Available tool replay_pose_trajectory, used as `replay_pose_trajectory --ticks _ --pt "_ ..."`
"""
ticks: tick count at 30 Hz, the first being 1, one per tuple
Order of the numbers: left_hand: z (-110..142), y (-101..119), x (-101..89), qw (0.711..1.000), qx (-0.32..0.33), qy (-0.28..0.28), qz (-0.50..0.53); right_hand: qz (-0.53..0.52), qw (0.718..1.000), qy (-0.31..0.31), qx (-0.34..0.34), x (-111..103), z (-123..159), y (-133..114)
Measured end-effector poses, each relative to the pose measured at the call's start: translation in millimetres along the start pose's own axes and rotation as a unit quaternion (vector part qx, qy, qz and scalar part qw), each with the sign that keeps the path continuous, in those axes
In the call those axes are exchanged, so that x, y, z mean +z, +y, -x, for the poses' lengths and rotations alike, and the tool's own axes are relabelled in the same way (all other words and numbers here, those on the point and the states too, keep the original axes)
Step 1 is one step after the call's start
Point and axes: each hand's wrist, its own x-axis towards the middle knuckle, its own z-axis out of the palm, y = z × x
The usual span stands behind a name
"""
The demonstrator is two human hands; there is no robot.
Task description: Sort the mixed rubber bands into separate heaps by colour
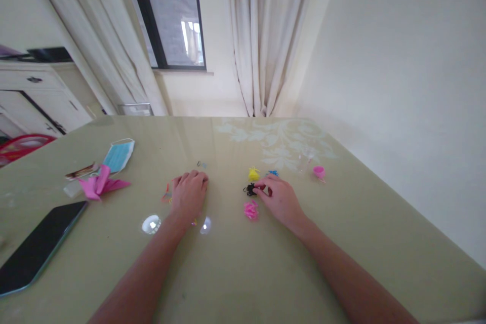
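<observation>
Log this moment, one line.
left hand: palm down at table | right hand: touching black pile | nearby: yellow pile, pink pile, blue pile

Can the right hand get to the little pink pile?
Probably yes. The right hand is at the black pile, and the pink pile lies just on the near side of that, with nothing I can see blocking the way.

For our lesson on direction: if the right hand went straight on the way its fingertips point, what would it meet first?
Most likely the right hand would meet the small black pile first; it appears right at that pile's edge, though contact is hard to judge.
</observation>
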Motion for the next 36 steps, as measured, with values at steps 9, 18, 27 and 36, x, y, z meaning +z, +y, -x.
replay_pose_trajectory --ticks 9,18,27,36 --pt "-2 -6 8.2 1.0 -0.002 0.0 0.003 -0.021 0.998 0.047 -0.02 -7 2 -2" --pt "-1 1 0.4 0.989 0.0 0.073 0.13 -0.043 0.996 0.071 -0.037 -13 5 -7" --pt "23 50 -11.6 0.769 0.059 0.017 0.636 -0.096 0.988 0.074 -0.098 -14 15 -27" --pt "35 60 -15.2 0.715 0.046 -0.057 0.695 -0.132 0.974 0.089 -0.158 -13 22 -32"
